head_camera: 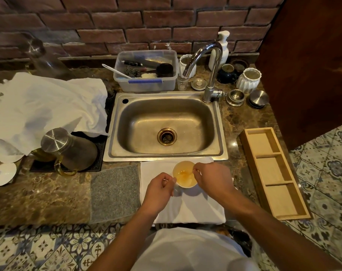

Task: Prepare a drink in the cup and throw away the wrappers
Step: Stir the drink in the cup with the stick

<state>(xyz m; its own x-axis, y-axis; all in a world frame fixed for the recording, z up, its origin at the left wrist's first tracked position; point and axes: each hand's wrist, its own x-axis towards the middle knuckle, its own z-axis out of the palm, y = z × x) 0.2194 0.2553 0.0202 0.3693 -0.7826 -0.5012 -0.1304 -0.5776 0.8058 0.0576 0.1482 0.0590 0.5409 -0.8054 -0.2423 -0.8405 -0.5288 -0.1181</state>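
A small white cup (181, 185) with amber liquid in it stands on a white cloth (185, 210) in front of the sink. My left hand (159, 189) is at the cup's left side with its fingers curled around the handle. My right hand (211, 178) is at the cup's right rim, its fingers pinched on something thin that reaches into the liquid; what it is cannot be made out. No wrapper is visible.
A steel sink (166, 126) with a tap (209, 65) lies behind the cup. A glass kettle with a metal lid (68, 151) stands on a black mat at the left, beside a grey cloth (115, 192). A wooden compartment tray (272, 173) lies at the right. A plastic tub (145, 70) of utensils sits behind the sink.
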